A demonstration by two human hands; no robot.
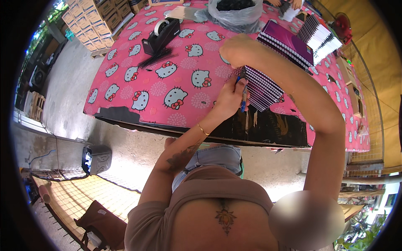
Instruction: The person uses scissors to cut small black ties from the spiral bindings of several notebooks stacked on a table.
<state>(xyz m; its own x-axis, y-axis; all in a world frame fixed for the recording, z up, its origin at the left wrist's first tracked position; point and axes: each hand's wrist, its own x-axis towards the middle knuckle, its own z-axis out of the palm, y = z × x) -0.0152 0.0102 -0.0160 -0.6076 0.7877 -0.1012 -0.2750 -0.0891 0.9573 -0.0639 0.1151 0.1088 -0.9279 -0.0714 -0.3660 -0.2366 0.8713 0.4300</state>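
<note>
My left hand [231, 95] is closed around blue-handled pliers [243, 99], their dark jaws up against the left ends of some notebook spines. Those notebooks [264, 90] have purple covers and spiral binding, and lie overlapped in a row by the table's near edge. Bent over the row's far end, my right hand [236, 49] has its fingers curled; the wrist hides what they hold, if anything. Just beyond my right forearm lies another stack of purple spiral notebooks [287, 42]. Loose black spiral coils [158, 58] rest on the table to the left.
A black tape dispenser [162, 35] stands far left on the pink cartoon-cat tablecloth [142, 85]. At the back sits a plastic bag [238, 19] with black contents. More bound paper stacks [318, 37] lie far right, near another person's hands [296, 4]. Stacked cartons [94, 25] stand beyond.
</note>
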